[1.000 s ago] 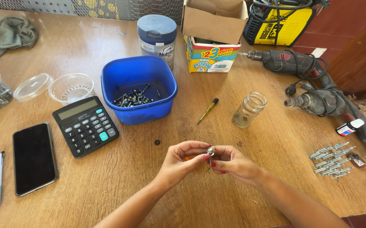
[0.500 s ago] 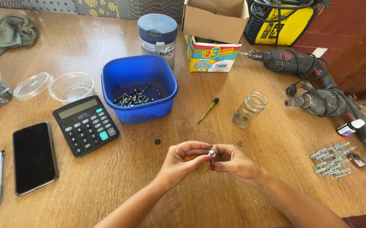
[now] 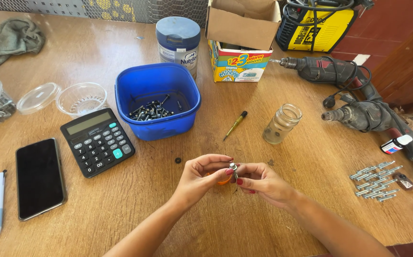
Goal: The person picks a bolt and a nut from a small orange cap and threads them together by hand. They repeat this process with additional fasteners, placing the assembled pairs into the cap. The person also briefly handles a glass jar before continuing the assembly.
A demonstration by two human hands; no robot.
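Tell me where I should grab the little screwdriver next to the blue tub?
Grab the screwdriver by its dark handle end, the end farther from the hands. It lies flat and slanted on the table, so come from above and pinch it across its thin width. The tub is close on one side; the jar side has more room for your fingers.

Bare forearms, red-painted nails, no sleeves

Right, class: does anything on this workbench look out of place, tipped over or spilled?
The glass jar lies tipped on its side near the small screwdriver, apparently empty. A small black washer sits loose by the blue tub. Both hands hold a small screw.
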